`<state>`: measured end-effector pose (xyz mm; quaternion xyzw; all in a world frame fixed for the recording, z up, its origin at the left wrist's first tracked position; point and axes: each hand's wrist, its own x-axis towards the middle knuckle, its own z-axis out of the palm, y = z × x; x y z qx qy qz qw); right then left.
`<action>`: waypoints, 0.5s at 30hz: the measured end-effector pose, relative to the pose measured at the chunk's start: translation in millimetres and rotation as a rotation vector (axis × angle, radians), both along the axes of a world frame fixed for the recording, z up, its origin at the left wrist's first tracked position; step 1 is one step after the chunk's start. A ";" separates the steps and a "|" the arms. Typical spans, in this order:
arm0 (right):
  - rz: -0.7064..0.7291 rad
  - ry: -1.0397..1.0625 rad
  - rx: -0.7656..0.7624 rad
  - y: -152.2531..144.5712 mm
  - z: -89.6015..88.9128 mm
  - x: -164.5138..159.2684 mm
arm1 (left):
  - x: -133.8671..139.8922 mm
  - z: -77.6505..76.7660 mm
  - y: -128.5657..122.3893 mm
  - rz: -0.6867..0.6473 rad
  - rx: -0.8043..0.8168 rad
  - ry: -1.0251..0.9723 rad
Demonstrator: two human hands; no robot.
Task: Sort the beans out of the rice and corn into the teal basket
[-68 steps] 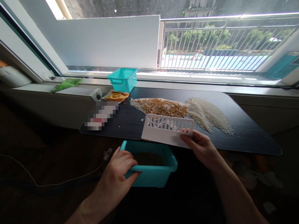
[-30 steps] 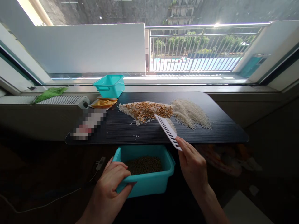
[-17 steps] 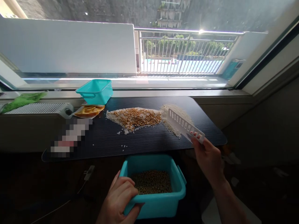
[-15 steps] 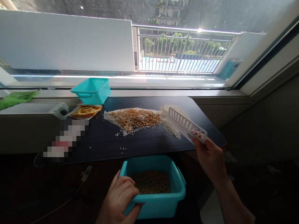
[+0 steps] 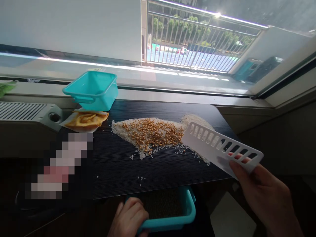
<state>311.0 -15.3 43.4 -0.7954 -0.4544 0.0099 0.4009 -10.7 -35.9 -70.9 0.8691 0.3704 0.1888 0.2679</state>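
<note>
My left hand [image 5: 130, 215] is closed on the left rim of a turquoise plastic bin [image 5: 170, 222] below the table's front edge. Small dark-green beans [image 5: 164, 202] lie in it, in shadow. My right hand [image 5: 268, 191] grips one end of a white slotted plastic strip [image 5: 206, 144], tilted above the table. The strip's far end is beside a heap of white rice with yellow soybeans [image 5: 153, 133] scattered over it; whether they touch I cannot tell. Behind the strip, partly hidden, is a paler pile of fine grains [image 5: 195, 119].
The dark table [image 5: 116, 171] carries loose rice grains near its front. A second turquoise bin [image 5: 95, 92] stands at the back left, beside a yellow-orange packet [image 5: 86, 121] and a blurred-out patch [image 5: 65, 164]. A white radiator [image 5: 27, 113] is at the left; a window runs behind.
My view has shifted down and closer to the table. My right hand has moved right and nearer with the strip. My left hand stays on the bin, which now sits lower in view.
</note>
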 end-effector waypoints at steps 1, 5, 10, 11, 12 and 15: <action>-0.006 0.027 -0.022 1.6 -0.3 -0.1 | 0.2 0.6 -0.7 0.026 -0.016 0.012; -0.071 0.105 -0.110 1.3 -1.6 7.7 | 3.2 1.6 -7.5 0.124 -0.064 0.054; -0.109 0.191 -0.147 -10.8 -7.1 26.3 | 5.5 7.6 -8.9 0.218 -0.124 0.076; -0.102 0.208 -0.150 -13.0 -10.3 29.2 | 6.3 10.2 -8.3 0.219 -0.137 0.076; -0.100 0.221 -0.143 -14.8 -14.3 31.6 | 7.5 13.0 -7.9 0.211 -0.151 0.080; -0.098 0.229 -0.045 -18.7 -29.3 36.3 | 13.6 20.5 -9.7 0.188 -0.133 0.075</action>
